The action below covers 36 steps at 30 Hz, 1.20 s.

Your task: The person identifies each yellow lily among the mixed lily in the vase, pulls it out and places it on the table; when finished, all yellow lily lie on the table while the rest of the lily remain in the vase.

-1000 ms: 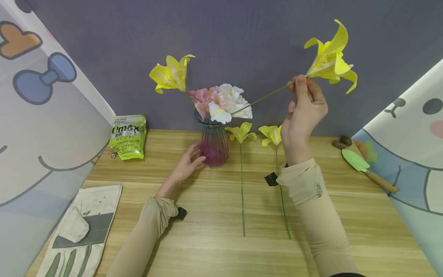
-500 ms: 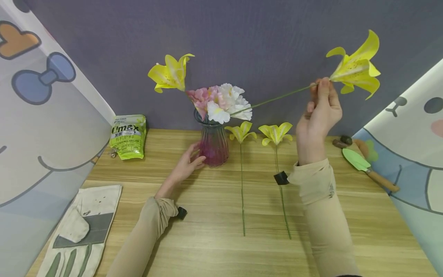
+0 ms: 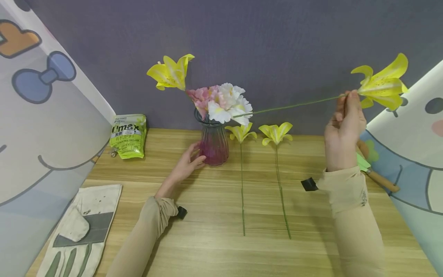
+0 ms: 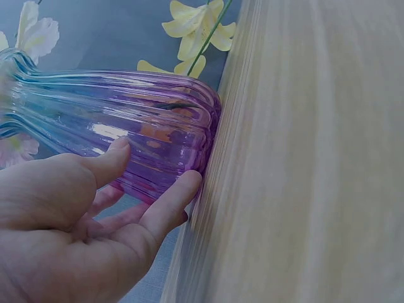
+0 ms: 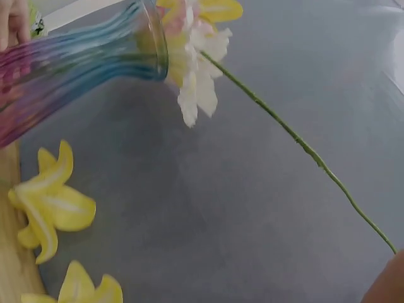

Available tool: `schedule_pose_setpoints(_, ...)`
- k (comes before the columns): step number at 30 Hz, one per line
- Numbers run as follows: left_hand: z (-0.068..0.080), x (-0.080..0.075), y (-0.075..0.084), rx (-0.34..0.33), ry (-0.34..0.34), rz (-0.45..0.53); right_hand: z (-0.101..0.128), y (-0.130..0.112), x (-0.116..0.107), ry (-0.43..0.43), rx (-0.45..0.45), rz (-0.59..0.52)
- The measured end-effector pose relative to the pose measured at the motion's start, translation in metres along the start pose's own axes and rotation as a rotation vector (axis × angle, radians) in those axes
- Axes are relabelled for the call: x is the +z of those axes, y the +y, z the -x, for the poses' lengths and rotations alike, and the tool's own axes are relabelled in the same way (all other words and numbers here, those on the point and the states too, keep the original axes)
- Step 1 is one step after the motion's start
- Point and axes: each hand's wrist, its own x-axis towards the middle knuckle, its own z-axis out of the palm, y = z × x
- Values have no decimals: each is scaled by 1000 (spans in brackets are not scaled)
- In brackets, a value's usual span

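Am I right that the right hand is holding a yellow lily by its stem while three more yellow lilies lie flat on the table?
Not quite: the head view shows only two yellow lilies lying on the table, not three. The right hand does hold a yellow lily by its stem.

The left hand point(image 3: 185, 165) lies low and forward, fingers relaxed and nearly straight, forearm sleeved. The right hand point(image 3: 344, 129) is raised high to the right, thumb and fingertips pinched together, wrist upright, forearm sleeved.
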Motion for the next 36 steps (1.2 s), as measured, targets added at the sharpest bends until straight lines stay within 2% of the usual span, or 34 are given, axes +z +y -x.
schedule_pose_setpoints(7, -1, 1, 1, -10, 0, -1, -12, -36, -17, 87, 159, -12)
schedule_pose_setpoints(12, -1, 1, 1, -17, 0, 2, -13, -50, -31, 57, 188, 91)
schedule_pose_setpoints(15, -1, 0, 1, -16, -1, -1, -14, -52, -41, 12, 164, 248)
schedule_pose_setpoints(20, 1, 0, 2, -8, -5, -2, -18, -53, -59, -102, 70, 633)
schedule_pose_setpoints(23, 1, 0, 1, -7, -8, 5, -22, -54, -70, -167, 55, 839)
schedule_pose_setpoints(29, 2, 0, 1, -14, -6, 5, -28, -61, -87, -247, 125, 1052)
schedule_pose_setpoints(36, 1, 1, 2, -2, -12, 8, -35, -67, -103, -354, 130, 1317)
